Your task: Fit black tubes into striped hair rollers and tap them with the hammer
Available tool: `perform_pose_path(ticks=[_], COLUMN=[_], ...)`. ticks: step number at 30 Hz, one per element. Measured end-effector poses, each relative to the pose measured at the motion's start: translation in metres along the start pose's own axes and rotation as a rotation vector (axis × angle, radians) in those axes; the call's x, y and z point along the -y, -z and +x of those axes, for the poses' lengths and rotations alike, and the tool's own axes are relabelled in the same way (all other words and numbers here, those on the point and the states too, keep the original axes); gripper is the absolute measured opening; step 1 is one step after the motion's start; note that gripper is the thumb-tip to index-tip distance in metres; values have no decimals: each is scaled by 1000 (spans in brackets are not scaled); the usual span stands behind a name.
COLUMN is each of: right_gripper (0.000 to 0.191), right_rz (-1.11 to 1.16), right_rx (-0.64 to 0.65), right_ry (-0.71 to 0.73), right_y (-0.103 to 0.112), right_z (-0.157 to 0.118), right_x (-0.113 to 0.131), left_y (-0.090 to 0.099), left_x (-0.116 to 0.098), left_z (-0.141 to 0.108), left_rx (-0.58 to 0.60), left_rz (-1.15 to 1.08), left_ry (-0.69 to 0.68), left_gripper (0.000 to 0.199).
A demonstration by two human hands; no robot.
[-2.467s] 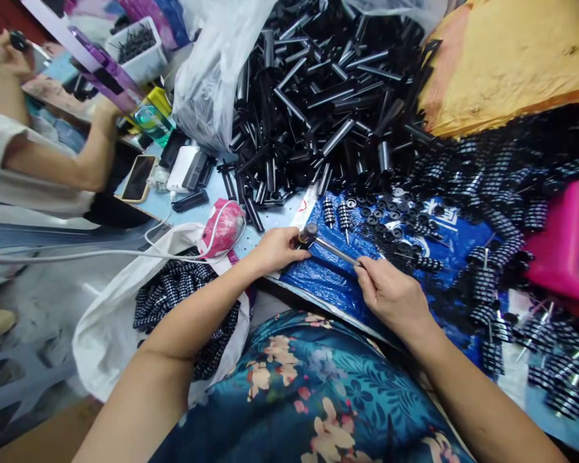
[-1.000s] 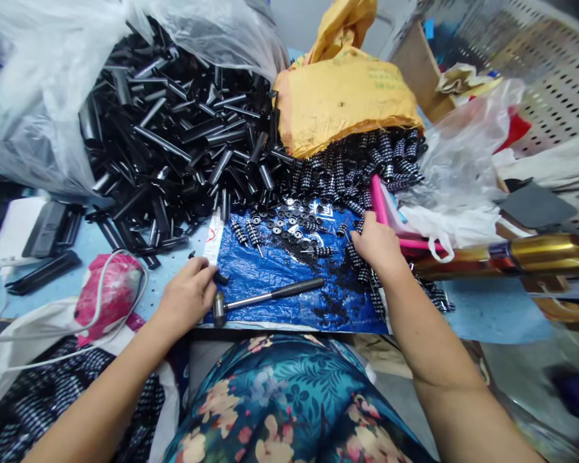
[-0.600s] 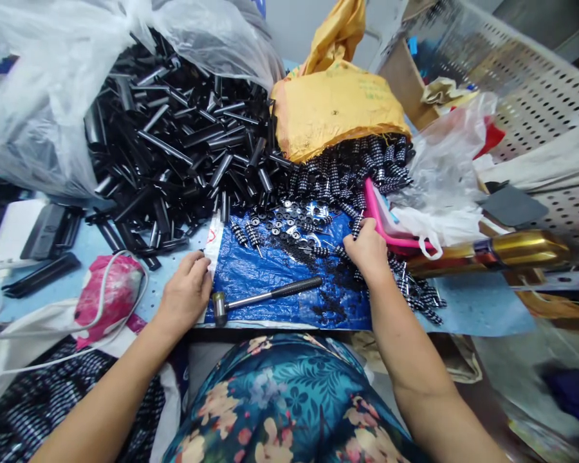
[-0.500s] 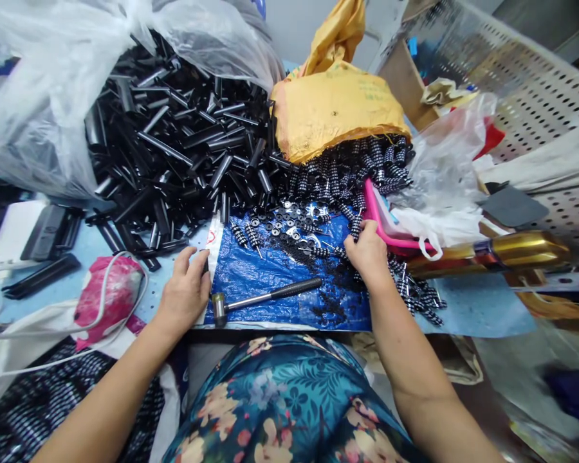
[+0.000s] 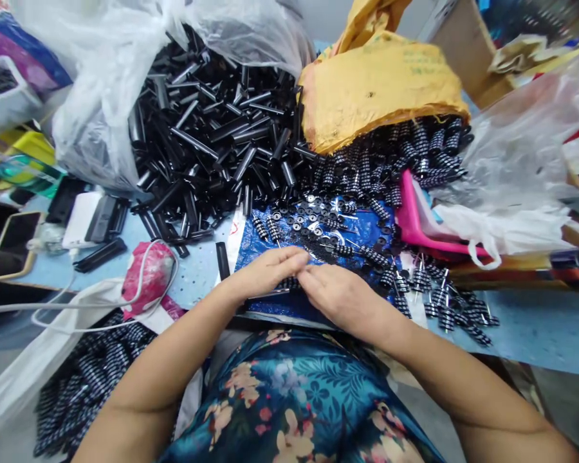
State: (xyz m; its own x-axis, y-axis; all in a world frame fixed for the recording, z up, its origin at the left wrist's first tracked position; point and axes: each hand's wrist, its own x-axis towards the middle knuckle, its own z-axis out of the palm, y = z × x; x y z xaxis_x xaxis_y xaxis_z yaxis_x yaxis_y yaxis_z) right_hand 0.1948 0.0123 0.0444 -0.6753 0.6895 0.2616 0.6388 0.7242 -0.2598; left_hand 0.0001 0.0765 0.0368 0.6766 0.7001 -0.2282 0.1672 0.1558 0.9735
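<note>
A clear plastic bag (image 5: 101, 122) spills black tubes (image 5: 212, 141) onto the table, and a yellow sack (image 5: 381, 83) spills black-and-white ribbed rollers (image 5: 395, 154). A white bag (image 5: 29, 379) at the lower left holds more rollers. On the blue sheet (image 5: 260, 241), one ribbed roller (image 5: 288, 283) lies between both hands, small and striped, mostly hidden. The left hand (image 5: 265, 273) and right hand (image 5: 335, 299) meet fingertip to fingertip over it, fingers curled narrow and pinching it, forearms angled inward above the floral lap.
</note>
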Motion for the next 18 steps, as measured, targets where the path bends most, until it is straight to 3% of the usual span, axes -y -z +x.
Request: perform_pose_path(ticks=[2,4,6,9,10,12,14,16,18], right_gripper=[29,26,21,19,21,23,26,29,29], right_rz=[162,374,464,246,131,-55,-153,-139,25], right_rx=[-58,-108,-221,-345,-300,-93,63,59,-52], right_ry=[13,-38,-199,-473,-502,-480,-455,-446,-432], right_y=[0,0,-3,-17,-23,-35,-43,-46,-46], right_z=[0,-2,0,16,23,37,45,46,42], right_x=[-3,-14,-30,-55,-62,-73,-80,-81,-78], left_y=[-5,-8,-9,-5,-3,0,2,4,4], left_x=[12,24,31,32,30,27,26,28,30], left_z=[-4,-12,-20,-23,-23,-21,-21,-24,-28], left_rx=[120,124,74,-159,-259,-418,-487,-523,-572], left_rz=[-231,-441,-574,-693,-727,-789,-838,-864,-843], left_ry=[122,192,215,153,115,67,84,135,165], left_gripper=[51,53,53,44,42,42,41,39,37])
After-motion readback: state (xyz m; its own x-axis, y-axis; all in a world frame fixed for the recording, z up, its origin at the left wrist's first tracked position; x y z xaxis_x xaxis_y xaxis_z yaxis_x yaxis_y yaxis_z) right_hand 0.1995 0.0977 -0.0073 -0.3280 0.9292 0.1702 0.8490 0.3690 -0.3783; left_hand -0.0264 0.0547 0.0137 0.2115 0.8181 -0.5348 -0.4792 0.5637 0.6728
